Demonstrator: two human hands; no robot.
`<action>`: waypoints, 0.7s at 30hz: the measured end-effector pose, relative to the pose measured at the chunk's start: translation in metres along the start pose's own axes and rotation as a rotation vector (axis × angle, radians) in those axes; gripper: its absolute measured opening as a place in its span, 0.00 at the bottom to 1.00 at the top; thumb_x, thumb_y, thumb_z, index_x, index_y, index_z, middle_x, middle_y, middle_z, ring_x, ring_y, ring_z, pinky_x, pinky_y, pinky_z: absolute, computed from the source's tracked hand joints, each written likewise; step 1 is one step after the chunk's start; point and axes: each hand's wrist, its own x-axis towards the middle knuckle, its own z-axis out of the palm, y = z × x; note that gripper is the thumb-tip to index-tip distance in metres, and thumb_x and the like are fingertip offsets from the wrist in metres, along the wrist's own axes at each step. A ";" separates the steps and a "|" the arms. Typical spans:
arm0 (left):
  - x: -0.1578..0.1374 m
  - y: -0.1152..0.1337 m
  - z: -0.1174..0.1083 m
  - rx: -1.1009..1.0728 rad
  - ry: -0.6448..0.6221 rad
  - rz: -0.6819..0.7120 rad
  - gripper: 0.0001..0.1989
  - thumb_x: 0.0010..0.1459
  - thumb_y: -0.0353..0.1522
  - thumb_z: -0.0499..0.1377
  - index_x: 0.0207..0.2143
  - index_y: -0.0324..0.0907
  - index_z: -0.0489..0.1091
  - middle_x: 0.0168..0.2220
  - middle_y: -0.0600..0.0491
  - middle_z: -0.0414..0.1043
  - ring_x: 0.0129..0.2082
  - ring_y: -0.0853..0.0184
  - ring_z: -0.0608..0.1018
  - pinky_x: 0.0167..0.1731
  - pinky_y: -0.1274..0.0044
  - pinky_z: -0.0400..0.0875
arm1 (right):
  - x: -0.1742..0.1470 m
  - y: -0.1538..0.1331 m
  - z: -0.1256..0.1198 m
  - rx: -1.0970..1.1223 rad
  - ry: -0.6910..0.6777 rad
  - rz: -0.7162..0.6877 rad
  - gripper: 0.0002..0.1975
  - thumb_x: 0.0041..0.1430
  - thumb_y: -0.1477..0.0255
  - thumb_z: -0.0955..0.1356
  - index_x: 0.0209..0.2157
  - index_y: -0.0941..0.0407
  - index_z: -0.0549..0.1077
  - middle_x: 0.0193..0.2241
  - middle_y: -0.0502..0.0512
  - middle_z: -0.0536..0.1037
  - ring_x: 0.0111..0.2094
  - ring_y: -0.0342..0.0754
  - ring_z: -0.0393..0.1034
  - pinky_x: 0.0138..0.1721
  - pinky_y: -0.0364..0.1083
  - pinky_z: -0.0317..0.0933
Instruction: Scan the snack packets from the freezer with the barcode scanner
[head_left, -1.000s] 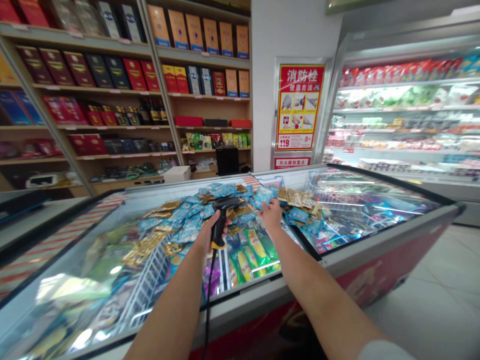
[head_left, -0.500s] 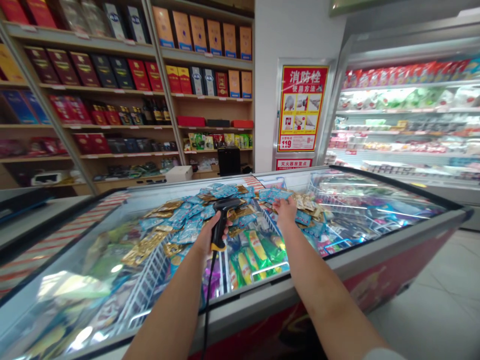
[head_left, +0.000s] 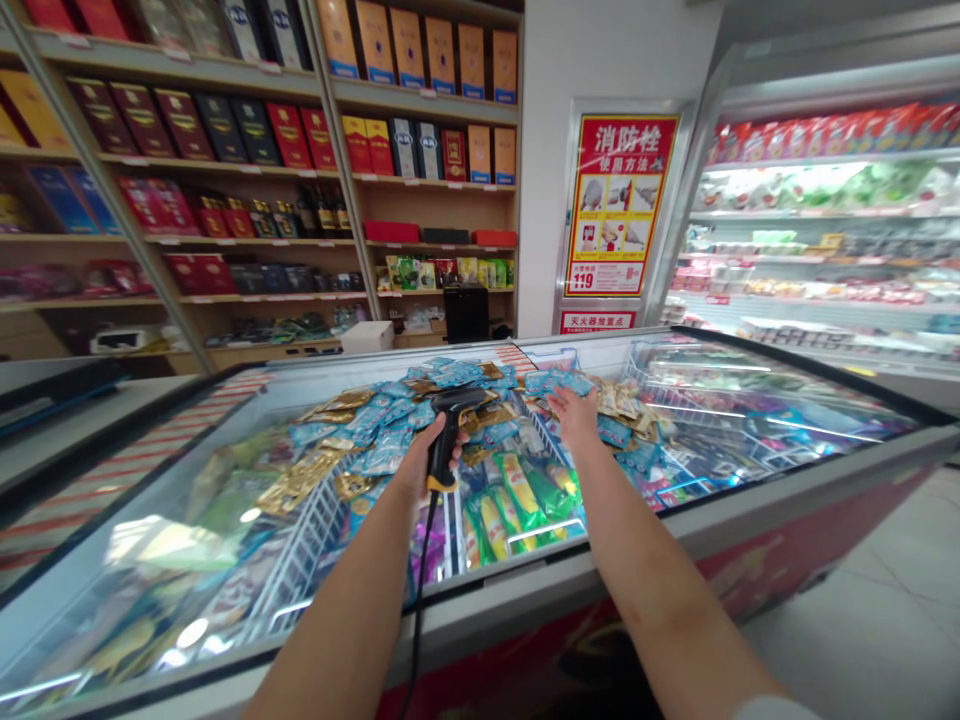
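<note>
My left hand [head_left: 425, 452] is wrapped round the grip of a black and yellow barcode scanner [head_left: 448, 440], its head tilted up and to the right. A black cord hangs from the scanner's base. Ahead of it lies a wide pile of small blue packets [head_left: 386, 445] and gold packets [head_left: 300, 480] on the freezer's glass top. My right hand [head_left: 576, 412] reaches over a smaller heap of blue packets [head_left: 556, 382], fingers apart and at the packets' near edge. Beside that hand are more gold packets [head_left: 619, 400]. Whether its fingertips touch a packet is hard to see.
The chest freezer [head_left: 525, 575] spans the view, with wire baskets [head_left: 300, 545] and green and yellow ice-cream packs [head_left: 521, 485] under its glass. Shelves of boxes [head_left: 225, 165] stand behind it. A red sign [head_left: 622, 205] is on the wall; a lit chiller [head_left: 825, 220] stands right.
The view has shifted slightly, so the background sits a little farther right. My right hand's fingers have spread over the blue packets. The scanner remains in my left hand.
</note>
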 end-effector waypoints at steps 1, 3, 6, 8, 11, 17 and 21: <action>0.000 0.000 0.000 -0.003 0.002 0.003 0.20 0.53 0.42 0.59 0.42 0.34 0.69 0.28 0.49 0.71 0.18 0.75 0.69 0.12 0.84 0.62 | -0.002 -0.001 0.000 -0.004 0.000 0.002 0.48 0.45 0.73 0.67 0.61 0.50 0.34 0.25 0.43 0.73 0.28 0.42 0.72 0.35 0.46 0.69; 0.000 0.000 0.000 -0.007 0.009 0.005 0.20 0.53 0.42 0.59 0.41 0.34 0.69 0.28 0.49 0.72 0.18 0.75 0.69 0.12 0.84 0.62 | -0.004 -0.001 0.000 -0.032 0.001 -0.001 0.48 0.45 0.73 0.67 0.61 0.51 0.34 0.25 0.43 0.73 0.26 0.43 0.71 0.34 0.45 0.69; 0.001 0.000 -0.001 -0.005 0.014 -0.003 0.19 0.54 0.42 0.58 0.40 0.35 0.69 0.27 0.49 0.71 0.17 0.75 0.68 0.12 0.84 0.62 | -0.006 0.000 -0.002 -0.123 -0.001 -0.082 0.47 0.45 0.72 0.67 0.62 0.53 0.37 0.25 0.44 0.74 0.23 0.43 0.70 0.32 0.46 0.68; 0.001 -0.001 -0.003 -0.004 0.007 -0.008 0.19 0.54 0.43 0.58 0.39 0.35 0.70 0.27 0.50 0.71 0.17 0.75 0.68 0.13 0.84 0.62 | -0.008 0.004 -0.002 -0.243 -0.038 -0.217 0.41 0.47 0.72 0.66 0.61 0.52 0.43 0.28 0.47 0.75 0.23 0.44 0.69 0.31 0.47 0.67; 0.002 -0.001 -0.003 -0.011 0.003 -0.006 0.19 0.54 0.43 0.58 0.39 0.35 0.69 0.26 0.51 0.70 0.18 0.75 0.68 0.13 0.84 0.62 | -0.013 0.022 0.003 -0.517 -0.164 -0.405 0.28 0.52 0.71 0.63 0.56 0.53 0.57 0.32 0.52 0.75 0.26 0.45 0.70 0.35 0.49 0.66; 0.001 0.002 -0.003 -0.071 0.003 0.013 0.19 0.55 0.42 0.58 0.41 0.36 0.69 0.26 0.51 0.69 0.18 0.76 0.68 0.13 0.85 0.61 | -0.006 0.074 0.040 -1.187 -0.476 -0.653 0.16 0.54 0.76 0.62 0.46 0.59 0.69 0.43 0.61 0.74 0.47 0.53 0.66 0.52 0.51 0.55; 0.000 0.006 -0.007 -0.163 -0.020 0.012 0.18 0.56 0.41 0.56 0.41 0.35 0.68 0.27 0.51 0.69 0.18 0.76 0.67 0.13 0.85 0.61 | 0.018 0.084 0.067 -1.495 -0.485 -0.714 0.19 0.61 0.70 0.58 0.51 0.63 0.65 0.49 0.66 0.70 0.52 0.54 0.61 0.55 0.50 0.49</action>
